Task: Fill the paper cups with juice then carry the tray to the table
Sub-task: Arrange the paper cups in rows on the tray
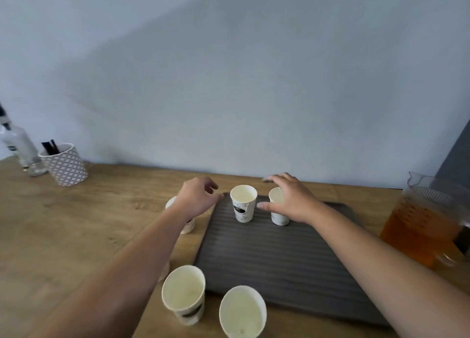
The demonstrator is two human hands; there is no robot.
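So two white paper cups are already stood upright on the dark grey ribbed tray (279, 261): the right hand (292, 202) is spread open around the right-hand cup (278, 210), though whether it's actually touching can't be told. The empty, loosely curled left hand (197, 197) sits nearest the off-tray cup on the bench (187, 223), just behind its wrist.

Cup (243, 208) print and bottle (17, 144) label unreadable
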